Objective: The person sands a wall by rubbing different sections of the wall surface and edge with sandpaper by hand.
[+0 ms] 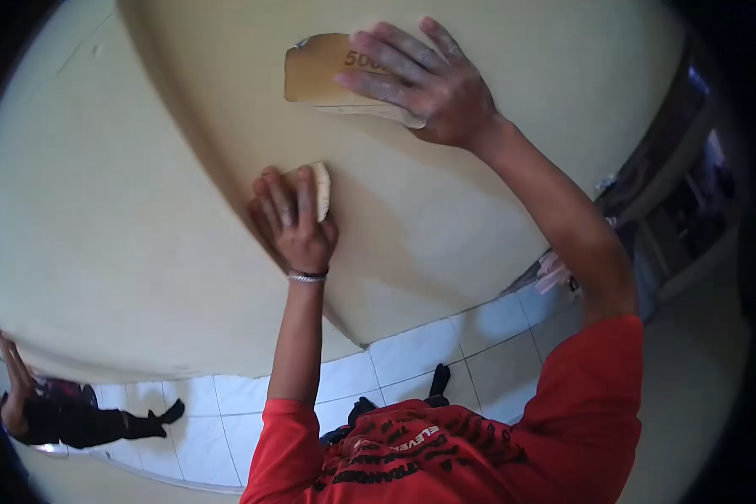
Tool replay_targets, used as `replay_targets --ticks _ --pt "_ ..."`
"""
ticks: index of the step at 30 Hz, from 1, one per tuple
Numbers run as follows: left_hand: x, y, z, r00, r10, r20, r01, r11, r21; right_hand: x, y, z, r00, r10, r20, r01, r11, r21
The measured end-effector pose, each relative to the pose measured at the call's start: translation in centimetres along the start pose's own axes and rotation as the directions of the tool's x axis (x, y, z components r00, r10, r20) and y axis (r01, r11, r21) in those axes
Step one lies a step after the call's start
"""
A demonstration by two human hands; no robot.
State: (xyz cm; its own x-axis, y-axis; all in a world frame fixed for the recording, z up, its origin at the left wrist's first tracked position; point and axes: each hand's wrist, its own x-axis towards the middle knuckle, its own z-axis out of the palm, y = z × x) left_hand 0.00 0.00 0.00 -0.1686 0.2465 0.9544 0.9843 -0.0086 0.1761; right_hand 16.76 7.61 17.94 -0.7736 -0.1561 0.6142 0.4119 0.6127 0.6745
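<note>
My right hand (437,88) lies flat on a brown sheet of sandpaper (315,74), pressing it to the cream wall (445,202) with fingers spread. Printed digits starting "50" show on the sheet, partly under the fingers; its lower edge is pale and worn. Lower and to the left, my left hand (298,223) presses a smaller pale piece of sandpaper (323,191) to the wall beside the inner corner. Most of that piece is hidden beneath the fingers. Whitish dust coats the fingers of both hands.
A wall corner (202,155) runs diagonally down to the white tiled floor (420,349). At the far left another person (67,416) in dark clothes reaches up to the wall. Pinkish items (553,273) lie by the wall's right end, near a dark opening (689,202).
</note>
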Motion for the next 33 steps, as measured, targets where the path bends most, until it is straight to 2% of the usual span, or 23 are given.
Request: replay_targets --ticks 2,3,5,6,9,11,12,14,15,17,18,20,21,23,24,25,26,28,29,31,33 --pt "0.2 -1.6 0.0 0.998 0.041 -0.052 -0.041 0.999 0.001 -1.3 1.9 0.2 0.999 0.021 -0.044 -0.028 0.984 -0.174" --pt "1.4 -1.0 0.0 0.994 0.105 -0.027 -0.104 0.994 0.031 -3.6 3.8 -0.7 0.995 0.069 -0.065 -0.082 0.973 -0.215" --pt "0.4 -0.2 0.1 0.996 0.091 -0.026 -0.088 0.992 0.085 -6.3 6.1 -2.0 0.984 0.175 -0.04 -0.18 0.969 -0.172" --pt "1.0 0.0 1.1 0.992 0.112 -0.066 -0.105 0.99 0.09 -7.5 8.3 -2.8 0.984 0.172 -0.054 -0.18 0.961 -0.209" --pt "1.6 0.0 -0.2 0.986 0.146 -0.081 -0.137 0.985 0.107 -11.7 11.0 -4.5 0.949 0.295 -0.109 -0.312 0.925 -0.214" --pt "1.3 -0.1 0.0 0.99 0.129 -0.054 -0.119 0.979 0.164 -14.3 13.4 -5.3 0.863 0.388 -0.323 -0.478 0.834 -0.275" --pt "1.4 0.0 0.1 0.987 0.145 -0.073 -0.133 0.979 0.153 -16.1 14.8 -5.1 0.857 0.391 -0.336 -0.487 0.827 -0.28" --pt "1.7 0.7 0.0 0.983 0.162 -0.084 -0.146 0.973 0.177 -20.7 17.4 -3.9 0.737 0.49 -0.466 -0.566 0.824 -0.03" --pt "1.5 0.5 0.1 0.986 0.149 -0.07 -0.131 0.968 0.214 -23.3 18.7 -3.5 0.729 0.491 -0.477 -0.574 0.818 -0.035" --pt "1.4 0.1 0.2 0.986 0.149 -0.078 -0.13 0.968 0.215 -28.6 21.0 -2.8 0.511 0.73 -0.453 -0.808 0.589 0.037" --pt "1.6 0.1 0.2 0.982 0.166 -0.087 -0.145 0.966 0.215 -31.1 21.7 -2.0 0.495 0.735 -0.463 -0.817 0.576 0.04" --pt "1.5 0.3 0.3 0.979 0.184 -0.09 -0.152 0.946 0.286 -35.4 22.7 -0.7 0.162 0.785 -0.598 -0.865 0.405 0.298" --pt "1.5 0.2 0.3 0.979 0.179 -0.092 -0.154 0.96 0.236 -37.1 23.0 -0.6 0.15 0.785 -0.601 -0.867 0.396 0.302" --pt "1.7 0.4 0.4 0.977 0.192 -0.097 -0.161 0.952 0.259 -40.2 22.7 -0.6 -0.185 0.89 -0.417 -0.878 0.042 0.478" --pt "1.6 0.1 0.5 0.976 0.2 -0.084 -0.168 0.941 0.293 -41.0 22.7 -1.0 -0.194 0.892 -0.407 -0.877 0.029 0.48" --pt "1.5 0.2 0.7 0.976 0.206 -0.067 -0.177 0.937 0.302 -41.4 22.7 -1.7 -0.448 0.849 -0.279 -0.838 -0.29 0.462" --pt "1.5 0.3 0.8 0.975 0.207 -0.079 -0.172 0.931 0.321 -42.1 22.6 -1.9 -0.674 0.721 -0.16 -0.713 -0.579 0.396" --pt "1.8 0.6 0.6 0.973 0.21 -0.097 -0.161 0.916 0.367 -46.6 22.7 0.5 -0.695 0.644 -0.32 -0.707 -0.532 0.466" --pt "1.7 0.4 0.6 0.973 0.206 -0.099 -0.16 0.923 0.35 -48.9 22.8 1.5 -0.7 0.649 -0.298 -0.701 -0.543 0.462" --pt "1.7 0.3 0.5 0.972 0.211 -0.108 -0.163 0.926 0.34 -50.7 22.7 2.9 -0.696 0.656 -0.292 -0.679 -0.47 0.564" --pt "1.7 0.3 0.5 0.974 0.2 -0.11 -0.153 0.929 0.337 -48.5 21.7 2.6 -0.695 0.679 -0.238 -0.683 -0.52 0.513"
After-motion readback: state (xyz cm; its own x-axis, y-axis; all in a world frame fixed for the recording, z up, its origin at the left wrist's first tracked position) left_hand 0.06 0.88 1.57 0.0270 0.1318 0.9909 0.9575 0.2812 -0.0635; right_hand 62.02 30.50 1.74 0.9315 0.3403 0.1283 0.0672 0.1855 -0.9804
